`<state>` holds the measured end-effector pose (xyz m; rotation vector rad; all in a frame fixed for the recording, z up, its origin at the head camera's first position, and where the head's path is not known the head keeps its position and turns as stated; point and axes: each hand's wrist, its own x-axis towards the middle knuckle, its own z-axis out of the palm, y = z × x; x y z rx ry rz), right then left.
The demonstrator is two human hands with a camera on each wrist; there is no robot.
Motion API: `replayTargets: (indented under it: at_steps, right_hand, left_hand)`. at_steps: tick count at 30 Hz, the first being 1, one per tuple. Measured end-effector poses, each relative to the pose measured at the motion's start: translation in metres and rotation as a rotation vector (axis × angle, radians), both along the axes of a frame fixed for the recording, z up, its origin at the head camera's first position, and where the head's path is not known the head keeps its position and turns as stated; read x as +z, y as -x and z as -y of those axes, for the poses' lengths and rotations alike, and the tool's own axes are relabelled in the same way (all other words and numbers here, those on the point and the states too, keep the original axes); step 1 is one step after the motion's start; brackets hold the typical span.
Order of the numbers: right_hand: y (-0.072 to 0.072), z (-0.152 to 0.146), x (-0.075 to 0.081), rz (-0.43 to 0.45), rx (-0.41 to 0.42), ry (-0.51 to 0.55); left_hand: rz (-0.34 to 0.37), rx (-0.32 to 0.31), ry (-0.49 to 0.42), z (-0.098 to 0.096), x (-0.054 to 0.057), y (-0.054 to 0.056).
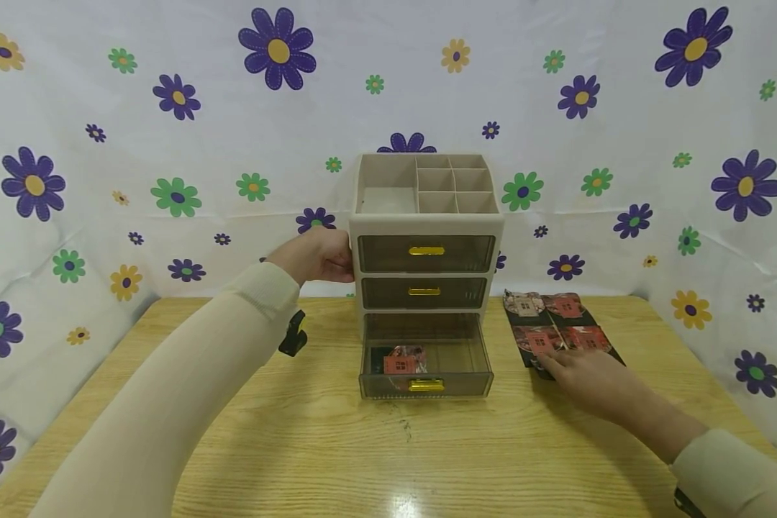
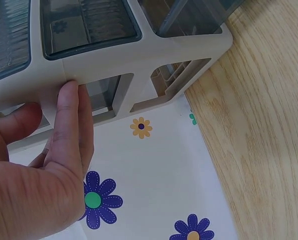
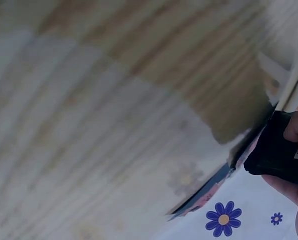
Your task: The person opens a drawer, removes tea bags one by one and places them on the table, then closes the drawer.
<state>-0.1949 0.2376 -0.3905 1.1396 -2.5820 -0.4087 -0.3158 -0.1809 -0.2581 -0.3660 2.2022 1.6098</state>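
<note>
A beige desktop drawer organizer stands on the table with its smoky bottom drawer pulled out. A packet with a red label lies inside that drawer. My left hand is against the organizer's left side; in the left wrist view its straight fingers touch the side frame, thumb apart from them. Right of the organizer, dark packets with red and pale labels lie in two rows. Over the nearest ones is my right hand. The right wrist view shows it pinching a black packet between thumb and fingers.
Two upper drawers with gold handles are closed. On top, the organizer has several open compartments. A white cloth with flowers hangs behind and beside the wooden table.
</note>
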Motion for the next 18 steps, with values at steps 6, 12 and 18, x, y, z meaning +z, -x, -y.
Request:
replayTargets:
  at_steps: [6, 12, 18]
  right_hand:
    - [-0.004, -0.002, -0.004, 0.048, -0.005, -0.048]
    - [-0.008, -0.002, -0.004, 0.13, -0.044, -0.041]
    - [-0.012, -0.005, 0.0, 0.186, -0.046, -0.057]
  left_hand:
    - [0.002, -0.007, -0.001, -0.001, 0.001, -0.001]
    - [-0.002, -0.001, 0.0, -0.001, 0.001, 0.0]
    - [0.002, -0.014, -0.001, -0.001, 0.001, -0.001]
